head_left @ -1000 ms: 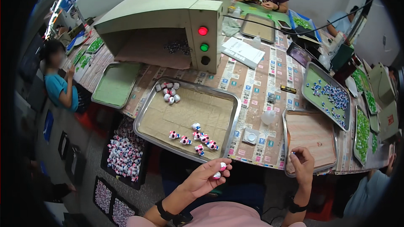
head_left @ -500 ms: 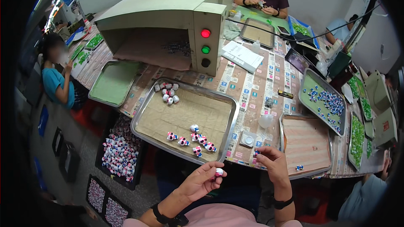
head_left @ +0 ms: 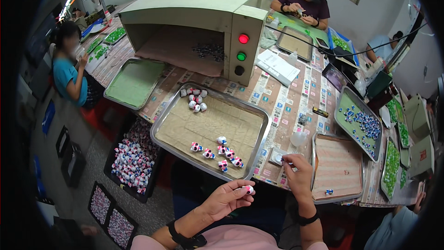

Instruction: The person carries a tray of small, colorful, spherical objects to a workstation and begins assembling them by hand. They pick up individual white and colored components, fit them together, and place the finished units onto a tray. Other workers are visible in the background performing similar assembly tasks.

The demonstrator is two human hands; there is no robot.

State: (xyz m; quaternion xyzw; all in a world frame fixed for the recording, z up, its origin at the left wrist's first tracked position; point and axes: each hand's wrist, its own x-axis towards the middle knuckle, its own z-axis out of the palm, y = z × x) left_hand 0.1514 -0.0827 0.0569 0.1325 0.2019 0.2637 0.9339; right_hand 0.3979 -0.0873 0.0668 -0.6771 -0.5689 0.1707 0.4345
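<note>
My left hand [head_left: 225, 200] pinches a small white-and-pink toy figure [head_left: 248, 189] between thumb and fingers, just in front of the large metal tray [head_left: 267, 132]. My right hand [head_left: 299, 174] is closed in a pinch at a small white square dish [head_left: 277, 156] on the table. The small blue piece seen in its fingertips a moment ago is mostly hidden now. On the large tray's near part stand several finished-looking pink, white and blue figures [head_left: 223, 150]. Several plain white heads [head_left: 197, 107] are grouped at its far left corner.
A beige machine [head_left: 185, 11] with lit buttons stands behind the tray. To the right lie a paper-lined tray [head_left: 337, 166] with a small blue piece [head_left: 329, 192], and a tray of blue pieces [head_left: 365, 127]. A clear bottle [head_left: 298, 139] stands by the dish. Black crates of figures [head_left: 134, 162] sit at left.
My right hand has come to the white dish, its fingers still pinched. My left hand keeps hold of the toy figure. The whole view has shifted slightly.
</note>
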